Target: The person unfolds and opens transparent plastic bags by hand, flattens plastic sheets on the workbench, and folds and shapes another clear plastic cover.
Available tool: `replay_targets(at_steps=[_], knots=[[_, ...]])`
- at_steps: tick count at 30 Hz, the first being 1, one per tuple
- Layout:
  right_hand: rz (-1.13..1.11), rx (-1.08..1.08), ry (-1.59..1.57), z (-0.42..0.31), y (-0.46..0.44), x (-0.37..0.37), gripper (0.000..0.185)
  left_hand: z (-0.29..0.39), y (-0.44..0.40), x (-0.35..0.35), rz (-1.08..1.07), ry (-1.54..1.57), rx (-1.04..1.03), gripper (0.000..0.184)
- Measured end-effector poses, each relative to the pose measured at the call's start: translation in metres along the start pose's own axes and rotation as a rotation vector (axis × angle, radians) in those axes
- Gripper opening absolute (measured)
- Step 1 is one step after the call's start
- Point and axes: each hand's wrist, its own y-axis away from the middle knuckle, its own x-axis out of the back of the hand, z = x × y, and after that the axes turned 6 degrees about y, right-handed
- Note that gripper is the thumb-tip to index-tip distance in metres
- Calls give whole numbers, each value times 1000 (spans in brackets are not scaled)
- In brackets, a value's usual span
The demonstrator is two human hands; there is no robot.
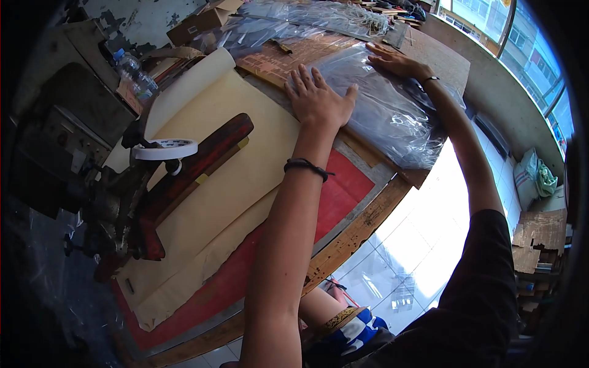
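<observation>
My left hand (322, 101) is spread with its fingers apart, at the left edge of a stack of clear plastic sheets (386, 116) and over part of a wooden board (300, 54). Flat on the far side of the plastic lies my right hand (396, 62), fingers stretched out. Neither hand grips anything. The plastic is wrinkled and glossy. A cream paper sheet (245, 129), curled at its far end, covers much of the red table surface (350, 184) left of my left arm.
A dark red arm of a metal clamp device (202, 172) reaches over the paper, with a white tape roll (165, 149) on it. A yellow-black cutter (281, 46), more plastic (307, 18), a cardboard box (199, 24) and a plastic bottle (134, 70) stand farther back.
</observation>
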Motion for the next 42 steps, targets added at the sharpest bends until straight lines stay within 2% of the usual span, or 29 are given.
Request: replay_targets(at_steps=[2,5,6,12,15,20,24,27,30,31,35,38,42], knots=[[-22,93,12,2,3,4,77,4,6,9,-52,1,18,113],[-40,22,-1,-5,3,6,77,1,2,3,-49,-1,15,124],[-43,-39,-11,-7,3,7,77,1,1,3,-43,6,14,124],[64,-9,-55,-10,7,4,76,0,4,2,-16,14,15,120],[30,58,-96,-4,5,5,75,1,5,1,-4,9,14,116],[86,38,-31,-6,3,3,73,3,4,4,-31,-1,28,113],[143,49,35,-6,2,-1,72,1,5,0,32,65,8,105],[172,-53,-50,-11,5,1,66,-5,4,-9,132,131,-18,93],[357,-4,-14,-12,3,3,59,-11,1,-12,232,210,-33,84],[491,33,-69,-5,-4,-1,52,-12,-1,-12,270,230,-26,82],[598,-96,-260,24,-20,-6,37,-16,-4,-16,363,324,-6,74],[645,-65,-289,11,-13,8,34,-15,-4,-16,340,268,23,66],[551,-83,-274,13,-11,0,30,-13,-3,-22,362,138,-25,52]])
